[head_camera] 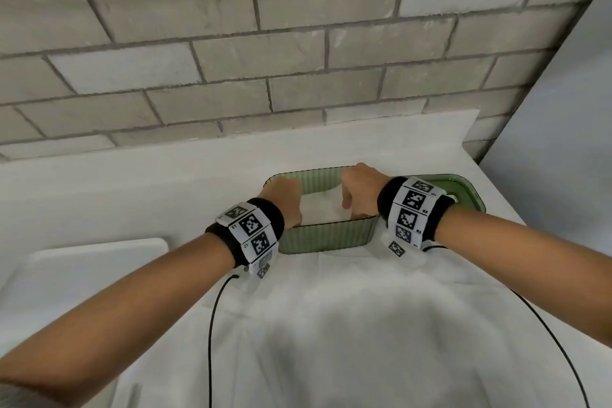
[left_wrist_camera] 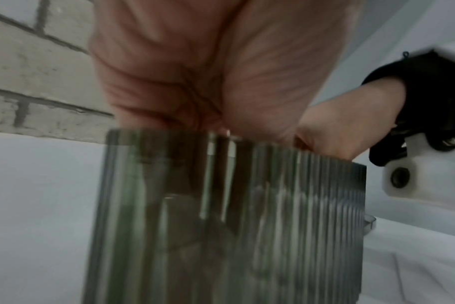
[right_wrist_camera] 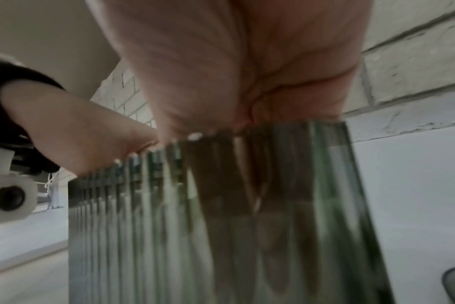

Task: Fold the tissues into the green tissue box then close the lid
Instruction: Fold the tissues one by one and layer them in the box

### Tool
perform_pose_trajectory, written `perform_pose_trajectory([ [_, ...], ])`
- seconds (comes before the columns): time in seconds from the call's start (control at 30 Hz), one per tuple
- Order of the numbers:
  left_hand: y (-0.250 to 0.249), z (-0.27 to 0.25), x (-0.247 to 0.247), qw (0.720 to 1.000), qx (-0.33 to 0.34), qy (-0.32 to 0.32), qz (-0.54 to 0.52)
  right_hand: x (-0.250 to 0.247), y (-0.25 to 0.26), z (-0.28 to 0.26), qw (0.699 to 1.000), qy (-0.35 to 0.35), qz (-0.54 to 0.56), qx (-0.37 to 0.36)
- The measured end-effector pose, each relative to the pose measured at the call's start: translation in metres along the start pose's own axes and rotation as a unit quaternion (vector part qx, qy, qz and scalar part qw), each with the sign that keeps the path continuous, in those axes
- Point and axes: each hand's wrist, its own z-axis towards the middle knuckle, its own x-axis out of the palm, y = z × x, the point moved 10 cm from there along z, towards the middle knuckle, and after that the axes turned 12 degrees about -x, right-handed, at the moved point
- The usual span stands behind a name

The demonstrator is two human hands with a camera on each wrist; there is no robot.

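Step in hand, as judged from the layout: seating the tissues (head_camera: 326,207) inside the box (head_camera: 326,237). The lid (head_camera: 463,190) is not yet fitted.

**Position of parts**
- The box stands open on a white cloth (head_camera: 347,325) spread over the counter (head_camera: 99,175), close to the brick wall (head_camera: 265,43).
- The tissues lie as a white stack in the bottom of the box, below the rim and between the two hands.
- The lid lies flat on the counter just beside the box, on the right, behind the right wrist.

**Hands**
- Left hand (head_camera: 286,200): reaches down into the left end of the box, fingers on or at the stack. The fingertips are hidden by the back of the hand and, in the wrist view, blurred by the ribbed wall. Whether they pinch the tissue or only press it cannot be told.
- Right hand (head_camera: 359,190): enters the right end of the box, fingers bent downward onto the stack. Likewise it cannot be told whether it grasps tissue or merely pushes it flat.

**Next move (a judgement, not an observation)**
1. Confirm the stack sits level and fully below the rim, with no edge riding up the wall.
2. Withdraw both hands straight up, so the top sheet is not dragged out.
3. Take the lid with the right hand (it is the nearer one) and bring it square over the opening.
4. Press it down evenly at both ends.
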Motion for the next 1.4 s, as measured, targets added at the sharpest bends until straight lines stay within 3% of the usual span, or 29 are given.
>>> perform_pose_trajectory([
  [0.23,-0.013,0.007,0.021,0.994,0.015,0.079,0.067,0.017,0.007,0.015,0.99,0.089,-0.105,-0.001],
  [0.33,-0.013,0.005,0.016,0.995,0.016,0.076,0.064,0.01,0.009,0.008,0.986,0.109,-0.127,-0.003],
  [0.43,-0.024,-0.006,0.007,0.996,0.044,0.069,0.036,0.0,0.013,0.011,0.991,0.08,-0.105,-0.013],
  [0.53,-0.041,-0.022,0.022,0.985,0.08,0.151,0.018,0.022,0.015,0.014,0.991,0.122,-0.055,-0.005],
  [0.67,-0.04,-0.029,0.026,0.982,0.076,0.174,0.006,0.03,0.021,0.008,0.989,0.148,-0.008,-0.007],
  [0.77,-0.028,-0.028,0.011,0.987,0.073,0.136,-0.039,0.007,0.028,-0.004,0.992,0.11,0.055,-0.035],
  [0.93,0.0,-0.068,-0.05,0.978,0.093,-0.049,-0.178,-0.035,0.048,-0.032,0.991,-0.024,0.091,-0.093],
  [1.0,0.018,-0.089,-0.059,0.972,0.087,-0.082,-0.203,-0.041,0.061,-0.045,0.985,-0.063,0.115,-0.112],
  [1.23,0.086,-0.148,-0.014,0.986,0.022,-0.039,-0.16,-0.013,0.132,-0.079,0.969,-0.064,0.131,-0.198],
  [1.4,0.144,-0.172,0.06,0.984,-0.077,0.066,-0.143,0.043,0.183,-0.086,0.962,0.001,0.11,-0.25],
])
